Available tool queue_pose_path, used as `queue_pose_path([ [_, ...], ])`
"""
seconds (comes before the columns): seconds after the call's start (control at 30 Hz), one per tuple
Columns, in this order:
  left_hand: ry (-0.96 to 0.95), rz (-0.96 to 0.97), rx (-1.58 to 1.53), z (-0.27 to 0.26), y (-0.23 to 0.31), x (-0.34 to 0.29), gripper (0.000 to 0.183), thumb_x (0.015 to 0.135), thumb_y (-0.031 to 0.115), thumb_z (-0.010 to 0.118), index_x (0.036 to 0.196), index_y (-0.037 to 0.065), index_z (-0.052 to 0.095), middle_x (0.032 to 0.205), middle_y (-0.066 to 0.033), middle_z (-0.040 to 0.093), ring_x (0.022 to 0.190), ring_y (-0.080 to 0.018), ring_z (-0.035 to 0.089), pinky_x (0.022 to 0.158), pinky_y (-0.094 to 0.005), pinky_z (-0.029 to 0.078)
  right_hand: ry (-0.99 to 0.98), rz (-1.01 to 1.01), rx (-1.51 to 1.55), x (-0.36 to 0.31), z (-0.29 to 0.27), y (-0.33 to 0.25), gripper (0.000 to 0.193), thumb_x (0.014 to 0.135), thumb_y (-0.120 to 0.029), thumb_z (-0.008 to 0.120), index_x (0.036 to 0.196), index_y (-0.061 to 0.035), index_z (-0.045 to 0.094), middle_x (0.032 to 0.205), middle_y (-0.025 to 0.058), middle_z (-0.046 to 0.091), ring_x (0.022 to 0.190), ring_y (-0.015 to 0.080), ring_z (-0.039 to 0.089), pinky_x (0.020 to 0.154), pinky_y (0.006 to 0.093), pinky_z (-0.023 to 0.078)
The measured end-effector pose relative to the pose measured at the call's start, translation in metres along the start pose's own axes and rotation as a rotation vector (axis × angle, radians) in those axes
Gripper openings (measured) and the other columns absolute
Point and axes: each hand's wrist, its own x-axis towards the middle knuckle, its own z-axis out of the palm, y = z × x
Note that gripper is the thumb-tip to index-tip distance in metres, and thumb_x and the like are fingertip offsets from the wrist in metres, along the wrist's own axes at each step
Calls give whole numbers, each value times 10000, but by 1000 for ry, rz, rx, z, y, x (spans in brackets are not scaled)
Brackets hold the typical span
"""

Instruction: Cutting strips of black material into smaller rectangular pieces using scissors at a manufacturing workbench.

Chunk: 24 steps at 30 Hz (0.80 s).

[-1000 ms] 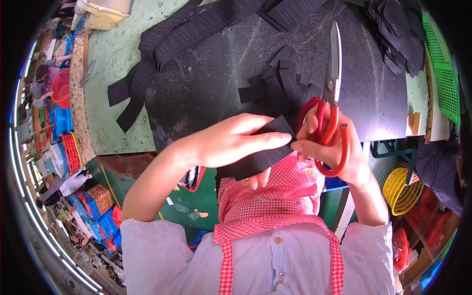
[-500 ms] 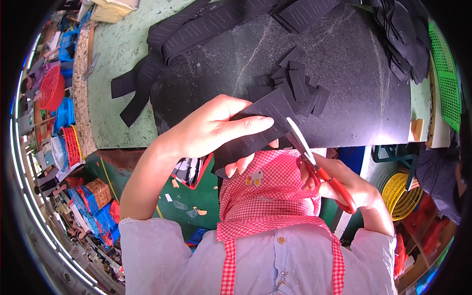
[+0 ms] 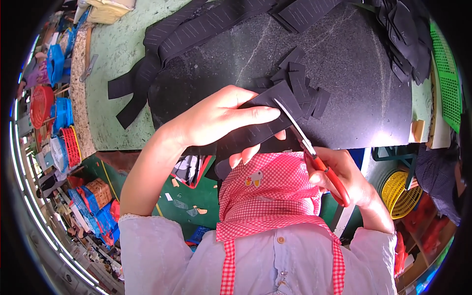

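Note:
My left hand (image 3: 216, 120) pinches a black strip (image 3: 255, 132) with light marked lines, thumb on top and fingers beneath, over the table's front edge. In my right hand (image 3: 346, 172) is a pair of red-handled scissors (image 3: 330, 178). Their upper blade lies across the strip near its far right end, close to my left thumb; the lower blade is mostly hidden under the strip. Just beyond, a small heap of cut black pieces (image 3: 297, 81) rests on the dark board (image 3: 206, 73).
Long marked black strips (image 3: 196, 32) lie along the board's far left side. A bundle of black strips (image 3: 403, 39) hangs at the far right, beside a green perforated basket (image 3: 445, 73). A yellow basket (image 3: 400, 194) stands below the table's right side.
The scissors have moved left and up, so the blade now crosses the strip instead of sitting at its right edge. My left hand and the strip have shifted slightly right.

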Motion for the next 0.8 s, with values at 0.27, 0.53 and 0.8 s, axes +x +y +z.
queue_pose_path([
  [0.27, -24, -14, -20, -7, -2, 15, 362, 1026, 243, 492, 1016, -96, 617, 567, -108, 590, 419, -165, 573, 398, -276, 467, 92, 115, 14, 8, -4, -4, 396, 908, -382, 708, 829, -2, 632, 566, -49, 438, 549, 34, 398, 483, 251, 333],
  [0.53, -45, -107, 39, 17, -11, 6, 322, 1037, 273, 479, 1005, -27, 592, 676, -114, 654, 525, -171, 647, 495, -281, 542, 212, -178, 278, 28, 1, -7, 286, 836, -87, 771, 883, -58, 490, 759, 46, 632, 671, 87, 605, 606, 226, 483],
  [0.8, -20, -53, -40, 17, -24, -12, 342, 1036, 254, 472, 1017, -58, 612, 642, -115, 645, 498, -173, 632, 474, -285, 522, 309, -232, 302, 26, 8, -9, 249, 899, -127, 711, 928, -49, 476, 767, 33, 599, 630, 94, 597, 594, 216, 493],
])
